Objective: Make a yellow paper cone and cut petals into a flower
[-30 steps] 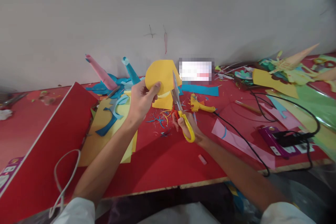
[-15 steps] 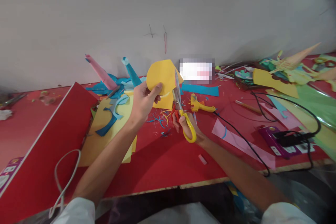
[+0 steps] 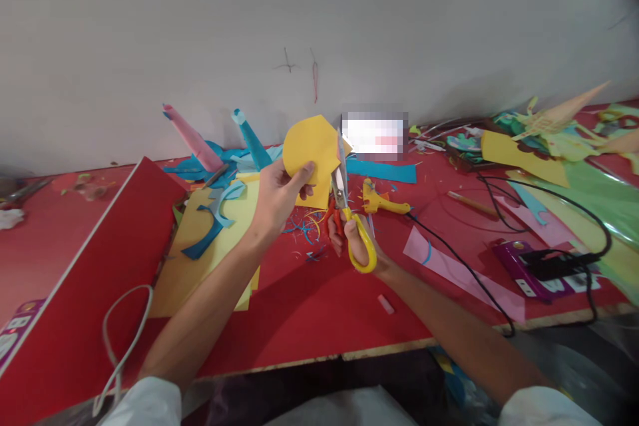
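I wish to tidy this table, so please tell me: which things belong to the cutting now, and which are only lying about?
In use:
- yellow paper, in the left hand
- scissors, in the right hand

Seemingly lying about:
- glue gun
- pink strip
- blue strip
- brown stick

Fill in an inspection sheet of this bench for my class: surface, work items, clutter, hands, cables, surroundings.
Surface: red tabletop, cluttered.
Work items: yellow paper, held up; scissors at the paper's right side.
Clutter: thin shreds, glue gun, pink strip.
Hands: left hand pinches the yellow paper; right hand grips the scissors.
Cables: black cable runs from the glue gun across the pink strip; white cable loops at left.
Surroundings: grey wall behind.
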`<state>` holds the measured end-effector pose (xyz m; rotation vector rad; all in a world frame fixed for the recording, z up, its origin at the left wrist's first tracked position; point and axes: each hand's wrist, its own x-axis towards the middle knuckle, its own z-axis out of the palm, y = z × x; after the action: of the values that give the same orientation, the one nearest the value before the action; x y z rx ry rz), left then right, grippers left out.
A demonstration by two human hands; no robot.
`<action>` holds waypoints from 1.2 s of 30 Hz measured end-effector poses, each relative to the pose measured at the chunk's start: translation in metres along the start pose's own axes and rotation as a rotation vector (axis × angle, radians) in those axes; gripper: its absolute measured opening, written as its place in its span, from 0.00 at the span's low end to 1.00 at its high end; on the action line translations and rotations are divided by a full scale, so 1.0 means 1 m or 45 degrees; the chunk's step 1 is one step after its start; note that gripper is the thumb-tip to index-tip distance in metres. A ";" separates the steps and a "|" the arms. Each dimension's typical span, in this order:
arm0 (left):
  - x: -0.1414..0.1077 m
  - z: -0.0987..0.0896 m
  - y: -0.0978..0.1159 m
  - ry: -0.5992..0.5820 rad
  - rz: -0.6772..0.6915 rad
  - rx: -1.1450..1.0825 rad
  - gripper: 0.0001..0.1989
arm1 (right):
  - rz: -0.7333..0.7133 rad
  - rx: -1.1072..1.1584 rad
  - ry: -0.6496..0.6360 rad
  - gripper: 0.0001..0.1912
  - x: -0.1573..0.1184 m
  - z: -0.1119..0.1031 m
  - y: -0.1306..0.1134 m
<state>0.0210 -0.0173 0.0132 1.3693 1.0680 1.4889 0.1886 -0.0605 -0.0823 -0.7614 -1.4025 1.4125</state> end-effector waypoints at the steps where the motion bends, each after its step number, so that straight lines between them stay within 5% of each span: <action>1: -0.001 0.000 -0.001 -0.011 -0.005 0.007 0.19 | 0.008 0.028 0.010 0.41 0.000 0.001 0.000; 16: 0.012 -0.022 0.006 -0.007 0.080 0.036 0.18 | 0.068 0.094 -0.163 0.39 0.001 -0.007 0.009; 36: 0.010 -0.014 0.001 -0.041 -0.013 0.033 0.15 | 0.160 0.164 -0.063 0.40 0.000 0.000 -0.001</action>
<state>0.0069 -0.0092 0.0160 1.3993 1.0756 1.4453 0.1889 -0.0611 -0.0810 -0.7462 -1.3053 1.6130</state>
